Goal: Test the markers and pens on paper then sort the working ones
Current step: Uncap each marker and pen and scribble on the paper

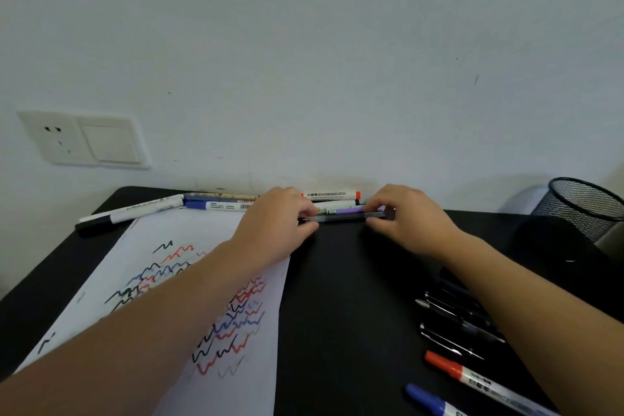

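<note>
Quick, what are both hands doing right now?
Left hand: pinches one end of the dark pen.
Right hand: pinches the pen's other end.

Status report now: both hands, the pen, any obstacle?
Left hand and right hand both pinch clear pen. Purple pen right behind it.

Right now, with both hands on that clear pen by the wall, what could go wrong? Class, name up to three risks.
1. The left hand and right hand grip the clear pen at its ends; if it is pulled apart sharply, an elbow may knock the sorted pens beside the right forearm.
2. The left forearm lies across the paper, so fresh scribbles might smear.
3. The untested markers lie close behind; the hands could scatter them.
</note>
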